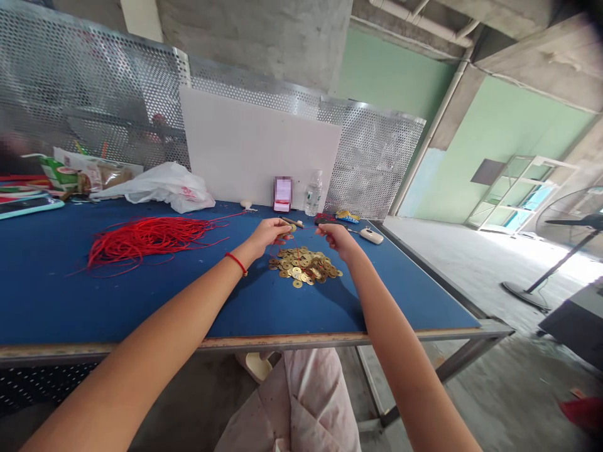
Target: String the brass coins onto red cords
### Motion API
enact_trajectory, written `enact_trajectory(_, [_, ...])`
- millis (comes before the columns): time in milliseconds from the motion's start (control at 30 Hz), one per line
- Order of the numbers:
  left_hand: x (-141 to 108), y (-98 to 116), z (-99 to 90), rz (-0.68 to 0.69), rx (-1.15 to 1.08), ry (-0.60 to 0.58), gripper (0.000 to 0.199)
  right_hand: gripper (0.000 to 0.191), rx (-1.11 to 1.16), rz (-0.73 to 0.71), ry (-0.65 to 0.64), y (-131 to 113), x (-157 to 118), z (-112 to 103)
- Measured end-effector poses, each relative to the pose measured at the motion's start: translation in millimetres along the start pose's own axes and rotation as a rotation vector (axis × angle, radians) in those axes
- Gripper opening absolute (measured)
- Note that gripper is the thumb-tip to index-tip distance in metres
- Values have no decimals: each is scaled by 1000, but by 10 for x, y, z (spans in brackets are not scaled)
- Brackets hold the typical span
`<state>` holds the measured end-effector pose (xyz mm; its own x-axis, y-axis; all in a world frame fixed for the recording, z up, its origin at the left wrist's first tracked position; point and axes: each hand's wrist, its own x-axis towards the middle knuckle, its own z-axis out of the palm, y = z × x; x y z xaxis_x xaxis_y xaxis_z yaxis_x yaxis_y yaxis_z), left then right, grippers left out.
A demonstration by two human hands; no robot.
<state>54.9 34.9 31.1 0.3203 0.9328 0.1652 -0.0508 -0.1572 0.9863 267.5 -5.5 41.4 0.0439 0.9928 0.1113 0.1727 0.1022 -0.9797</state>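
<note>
My left hand (267, 235), a red braided bracelet (236, 262) on its wrist, is closed in a pinch on a brass coin (293, 228) with a red cord at it. A strand of that cord hangs down over a loose pile of brass coins with holes in their middles (313, 267). My right hand (334, 238) is raised to the right, above the pile's far edge, its fingers pressed together. What they hold, if anything, is too small to make out. A large bundle of red cords (146, 242) lies left of my hands.
Behind my hands stand a phone (282, 194) and a clear bottle (313, 193) against a white board (259, 138). A white plastic bag (169, 185) lies at the back left. Right of my right hand rest a cream-coloured device (371, 235) and a yellow-blue packet (347, 216).
</note>
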Motion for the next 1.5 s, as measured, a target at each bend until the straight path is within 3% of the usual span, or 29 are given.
enact_trajectory(100, [4,-4,-1,22,9,3,31,17,202,109,-63,-38,-16,-27])
enact_trajectory(233, [-3,3,3,34,9,6,32,15,351,146,-187,-65,-39,-47])
enact_trajectory(467, [-31,36,40,37,11,-17,30,24,358,130,-304,-32,-37,-16])
enact_trajectory(1000, [-109,38,139,107,115,-193,37,14,464,93,26,118,37,237])
enact_trajectory(1167, [-164,84,173,100,154,-263,34,17,475,48,36,128,16,290])
enact_trajectory(1500, [-194,103,178,139,210,-343,30,22,454,92,-1,127,-5,315])
